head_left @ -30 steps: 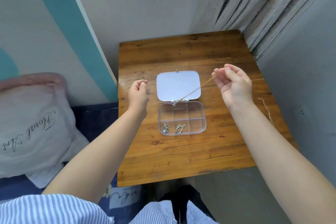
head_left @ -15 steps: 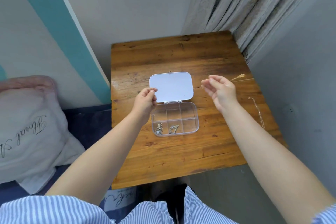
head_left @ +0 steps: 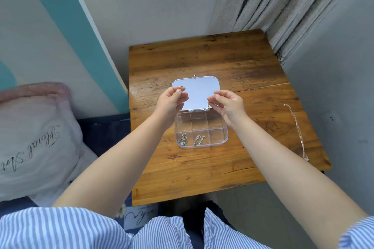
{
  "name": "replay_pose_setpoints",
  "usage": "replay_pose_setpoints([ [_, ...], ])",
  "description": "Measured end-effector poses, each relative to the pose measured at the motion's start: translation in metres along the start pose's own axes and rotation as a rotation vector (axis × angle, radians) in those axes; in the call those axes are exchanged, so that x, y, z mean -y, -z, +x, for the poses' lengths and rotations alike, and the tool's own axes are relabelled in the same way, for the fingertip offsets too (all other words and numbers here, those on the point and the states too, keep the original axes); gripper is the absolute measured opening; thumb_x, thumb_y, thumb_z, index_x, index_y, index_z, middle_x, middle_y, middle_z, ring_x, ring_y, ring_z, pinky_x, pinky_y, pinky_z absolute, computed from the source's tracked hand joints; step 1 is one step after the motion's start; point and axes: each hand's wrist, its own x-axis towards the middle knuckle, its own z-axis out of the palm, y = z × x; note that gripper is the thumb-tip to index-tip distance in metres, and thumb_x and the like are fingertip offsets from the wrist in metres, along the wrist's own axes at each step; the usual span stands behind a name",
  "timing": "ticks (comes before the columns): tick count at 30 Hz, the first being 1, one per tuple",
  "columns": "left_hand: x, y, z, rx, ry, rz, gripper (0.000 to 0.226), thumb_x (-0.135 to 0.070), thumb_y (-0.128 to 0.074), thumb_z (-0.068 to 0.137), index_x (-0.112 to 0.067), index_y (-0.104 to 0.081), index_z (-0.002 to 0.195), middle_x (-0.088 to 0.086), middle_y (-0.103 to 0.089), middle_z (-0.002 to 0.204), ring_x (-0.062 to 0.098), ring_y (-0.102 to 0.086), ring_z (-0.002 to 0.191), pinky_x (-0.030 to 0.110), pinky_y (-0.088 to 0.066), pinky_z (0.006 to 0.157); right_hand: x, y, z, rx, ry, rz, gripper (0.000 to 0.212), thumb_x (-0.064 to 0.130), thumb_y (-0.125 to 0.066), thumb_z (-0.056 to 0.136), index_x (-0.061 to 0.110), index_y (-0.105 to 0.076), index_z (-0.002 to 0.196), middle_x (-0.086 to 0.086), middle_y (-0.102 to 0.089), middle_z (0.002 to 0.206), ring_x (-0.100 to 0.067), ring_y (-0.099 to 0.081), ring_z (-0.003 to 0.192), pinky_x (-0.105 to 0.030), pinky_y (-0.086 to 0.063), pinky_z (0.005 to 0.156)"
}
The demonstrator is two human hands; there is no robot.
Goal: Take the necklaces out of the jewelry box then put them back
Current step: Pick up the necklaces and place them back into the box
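1 head-worn wide-angle view looks steeply down over the wooden table [head_left: 222, 168] from close above.

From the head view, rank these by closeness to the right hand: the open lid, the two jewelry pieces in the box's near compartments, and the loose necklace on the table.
From the right hand:
1. Open lid, just to its left, beside the fingertips.
2. Jewelry pieces, below it in the box's near row.
3. Loose necklace, far right by the table edge.

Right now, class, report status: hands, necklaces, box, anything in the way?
Left hand and right hand pinch a thin chain over the open box. Second necklace lies on table, right. Nothing in the way.
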Motion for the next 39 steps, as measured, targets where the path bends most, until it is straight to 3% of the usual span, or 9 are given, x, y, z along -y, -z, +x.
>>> replay_pose_setpoints([
  [5, -0.001, 0.000, 0.001, 0.000, -0.013, 0.027, 0.031, -0.008, -0.035, 0.098, -0.022, -0.052, 0.076, -0.001, -0.055, 0.076, 0.008, -0.053, 0.071, 0.019, -0.039, 0.069, 0.008, -0.010, -0.005, 0.044, 0.057, 0.006, 0.024, -0.005, -0.046, 0.089, 0.010, -0.057, 0.075, 0.004, -0.068, 0.048, -0.009, -0.067, 0.060, -0.025, -0.057, 0.070],
  [11, -0.003, 0.004, 0.005, -0.022, -0.032, 0.061, 0.031, -0.007, -0.035, 0.098, -0.020, -0.053, 0.077, 0.000, -0.055, 0.076, 0.009, -0.053, 0.071, 0.018, -0.041, 0.068, 0.023, -0.019, -0.009, 0.063, 0.148, -0.027, 0.023, -0.004, -0.046, 0.089, 0.011, -0.059, 0.077, -0.009, -0.064, 0.071, -0.011, -0.067, 0.066, -0.022, -0.058, 0.069],
  [17, 0.007, 0.008, 0.007, 0.014, -0.016, 0.069, 0.031, -0.007, -0.037, 0.097, -0.020, -0.055, 0.077, 0.000, -0.056, 0.077, 0.010, -0.055, 0.073, 0.019, -0.040, 0.067, 0.005, -0.020, -0.006, 0.057, 0.076, -0.069, 0.025, -0.006, -0.045, 0.089, 0.010, -0.058, 0.076, 0.003, -0.068, 0.053, -0.008, -0.067, 0.061, -0.024, -0.057, 0.071],
  [24, 0.002, 0.015, 0.006, 0.028, -0.024, -0.014, 0.029, -0.009, -0.039, 0.096, -0.020, -0.058, 0.077, 0.001, -0.058, 0.077, 0.012, -0.057, 0.075, 0.025, -0.043, 0.073, -0.004, -0.022, -0.008, 0.087, 0.051, -0.059, 0.024, -0.007, -0.046, 0.088, 0.009, -0.059, 0.075, 0.003, -0.068, 0.054, -0.013, -0.065, 0.066, -0.022, -0.057, 0.068],
  [31, 0.003, 0.009, 0.009, 0.054, -0.046, 0.080, 0.030, -0.006, -0.039, 0.096, -0.019, -0.057, 0.076, 0.001, -0.058, 0.076, 0.011, -0.056, 0.073, 0.019, -0.043, 0.070, -0.014, -0.020, -0.001, 0.104, 0.060, -0.160, 0.026, -0.007, -0.047, 0.087, 0.011, -0.060, 0.073, 0.001, -0.068, 0.057, -0.008, -0.065, 0.062, -0.017, -0.056, 0.064],
  [34, 0.015, 0.006, 0.015, 0.043, -0.017, 0.114, 0.030, -0.002, -0.040, 0.095, -0.017, -0.055, 0.075, 0.000, -0.057, 0.078, 0.011, -0.055, 0.072, 0.014, -0.047, 0.066, -0.030, -0.012, 0.009, 0.075, 0.016, -0.272, 0.017, -0.009, -0.048, 0.087, 0.003, -0.059, 0.082, -0.009, -0.062, 0.070, -0.013, -0.061, 0.067, -0.014, -0.055, 0.062],
  [39, 0.037, 0.010, 0.033, -0.006, 0.036, 0.215, 0.031, -0.002, -0.043, 0.094, -0.019, -0.056, 0.071, -0.004, -0.058, 0.078, 0.008, -0.055, 0.073, 0.024, -0.044, 0.077, -0.051, -0.003, 0.031, -0.033, -0.050, -0.305, 0.016, -0.008, -0.049, 0.086, -0.008, -0.058, 0.100, -0.008, -0.060, 0.073, -0.014, -0.060, 0.070, -0.019, -0.054, 0.068],
])
